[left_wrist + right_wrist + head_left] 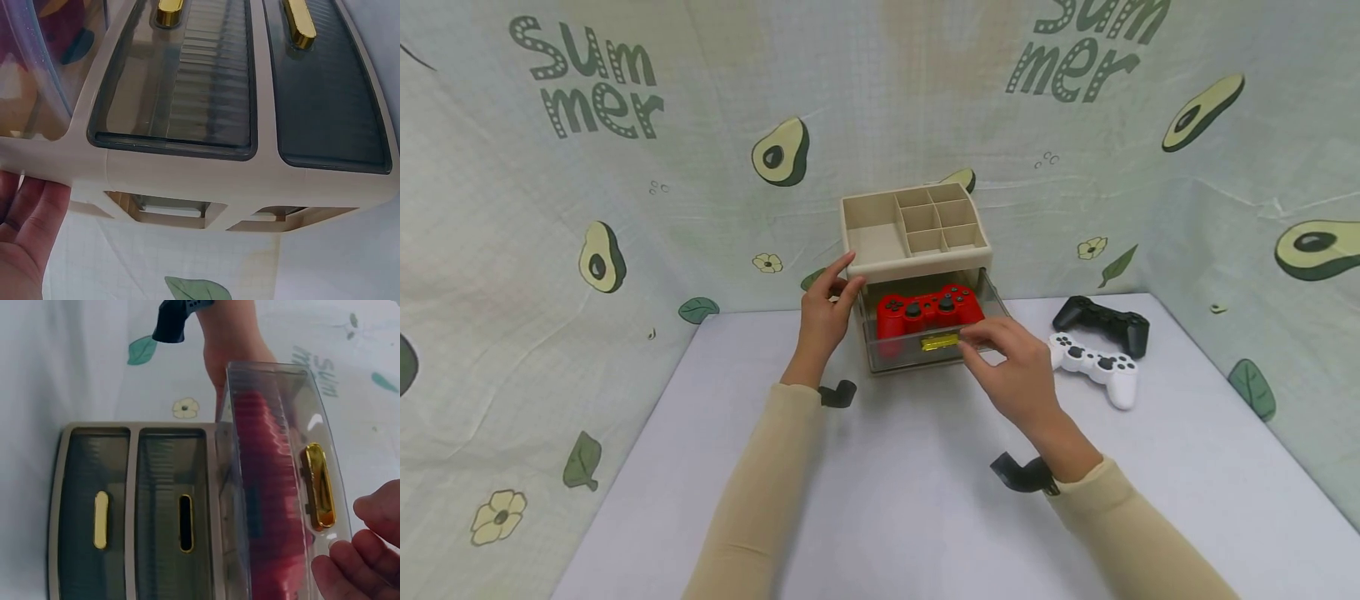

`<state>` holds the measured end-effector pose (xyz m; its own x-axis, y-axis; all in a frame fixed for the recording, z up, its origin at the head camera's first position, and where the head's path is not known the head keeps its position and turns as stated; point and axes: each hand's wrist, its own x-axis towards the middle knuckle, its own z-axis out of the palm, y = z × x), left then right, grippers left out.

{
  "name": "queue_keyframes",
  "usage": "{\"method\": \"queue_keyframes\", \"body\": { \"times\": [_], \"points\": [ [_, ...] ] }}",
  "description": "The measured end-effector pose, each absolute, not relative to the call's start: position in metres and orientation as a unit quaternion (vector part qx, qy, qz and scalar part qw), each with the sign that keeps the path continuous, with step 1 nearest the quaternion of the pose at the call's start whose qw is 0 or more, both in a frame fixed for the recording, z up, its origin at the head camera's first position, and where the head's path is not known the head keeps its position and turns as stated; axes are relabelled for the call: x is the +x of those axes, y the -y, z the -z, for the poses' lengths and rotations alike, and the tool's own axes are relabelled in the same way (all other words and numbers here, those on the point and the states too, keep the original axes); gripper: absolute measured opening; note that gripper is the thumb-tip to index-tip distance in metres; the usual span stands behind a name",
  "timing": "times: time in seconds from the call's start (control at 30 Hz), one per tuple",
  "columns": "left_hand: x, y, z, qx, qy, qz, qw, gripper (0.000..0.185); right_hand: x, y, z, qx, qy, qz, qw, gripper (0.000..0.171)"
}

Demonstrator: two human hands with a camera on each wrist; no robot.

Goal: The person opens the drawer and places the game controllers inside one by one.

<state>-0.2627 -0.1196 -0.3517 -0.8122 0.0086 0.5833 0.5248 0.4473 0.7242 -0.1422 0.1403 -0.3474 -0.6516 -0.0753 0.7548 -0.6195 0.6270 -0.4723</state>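
Observation:
A beige desktop drawer organizer (pixel 917 267) stands at the back of the table, its divided top facing up. Its top drawer (pixel 904 361), clear with a gold handle (pixel 939 342), is pulled out and holds a red game controller (pixel 929 310). My left hand (pixel 824 313) rests against the organizer's left side near the top edge, fingers fairly straight in the left wrist view. At the drawer front is my right hand (pixel 1017 367), thumb and fingers loosely bent beside the handle. In the right wrist view the fingertips (pixel 342 556) appear beside the handle, not round it.
Right of the organizer lie a black game controller (pixel 1103 323) and, in front of it, a white game controller (pixel 1097 367). Two lower drawers with gold handles (pixel 100 520) are closed. A printed cloth (pixel 700 167) hangs behind and beside the white table (pixel 895 500).

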Motion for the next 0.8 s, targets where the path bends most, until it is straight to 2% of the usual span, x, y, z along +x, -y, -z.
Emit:
{"method": "queue_keyframes", "body": {
  "times": [0.57,0.8],
  "points": [
    [-0.261,0.120,0.352,-0.166,0.817,0.498,0.240,0.051,-0.145,-0.123,0.366,0.183,0.802,-0.418,0.385,0.019],
    [-0.259,0.119,0.350,-0.167,0.812,0.504,0.243,0.048,-0.146,-0.116,0.372,0.168,0.785,-0.421,0.422,0.018]
  ]
}}
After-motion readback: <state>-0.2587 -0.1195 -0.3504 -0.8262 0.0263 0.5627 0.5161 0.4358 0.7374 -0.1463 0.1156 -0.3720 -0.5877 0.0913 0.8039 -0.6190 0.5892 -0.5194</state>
